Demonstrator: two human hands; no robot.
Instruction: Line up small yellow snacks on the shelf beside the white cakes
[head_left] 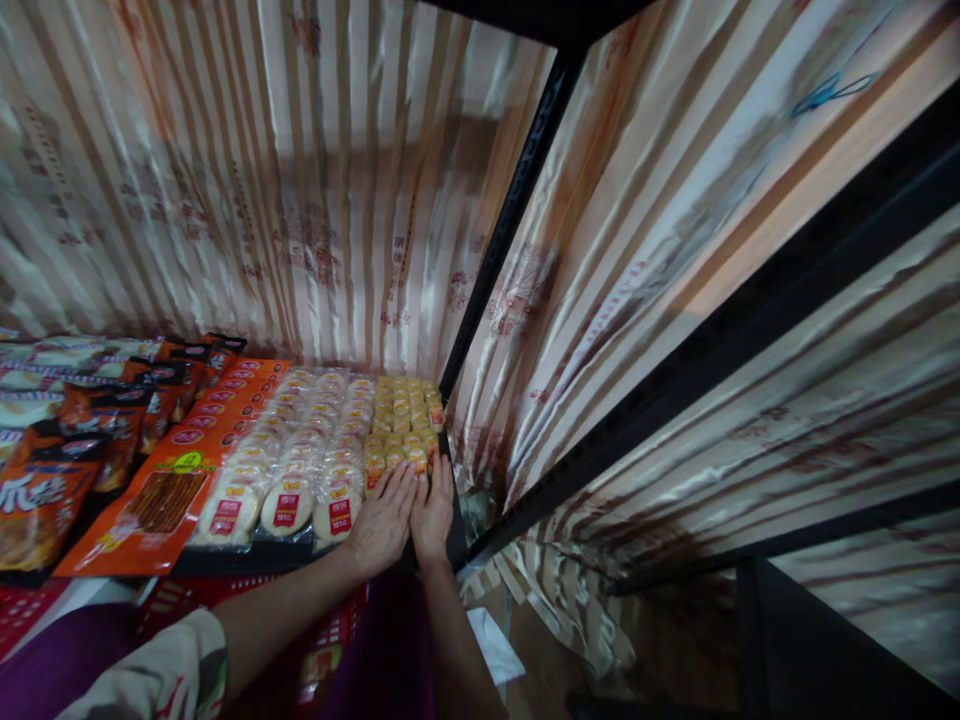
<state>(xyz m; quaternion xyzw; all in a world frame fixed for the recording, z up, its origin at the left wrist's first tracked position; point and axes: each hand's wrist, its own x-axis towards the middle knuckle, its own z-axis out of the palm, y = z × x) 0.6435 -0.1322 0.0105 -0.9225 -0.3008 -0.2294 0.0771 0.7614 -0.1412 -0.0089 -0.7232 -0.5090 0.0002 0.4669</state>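
Observation:
Both my hands lie flat on the front end of a row of small yellow wrapped cakes (405, 415) on a black shelf (300, 558). My left hand (384, 522) rests with fingers stretched forward, touching the nearest yellow packs. My right hand (435, 512) lies beside it, fingers flat and together, at the shelf's right corner. Neither hand grips anything. To the left of the yellow row sit rows of round white pastries with red labels (300, 470).
Orange snack packs (187, 470) and dark red-orange bags (52, 480) fill the shelf's left side. A striped satin curtain (300, 200) hangs behind and to the right. A black metal post (510, 220) and black frame bars (750, 330) stand at right.

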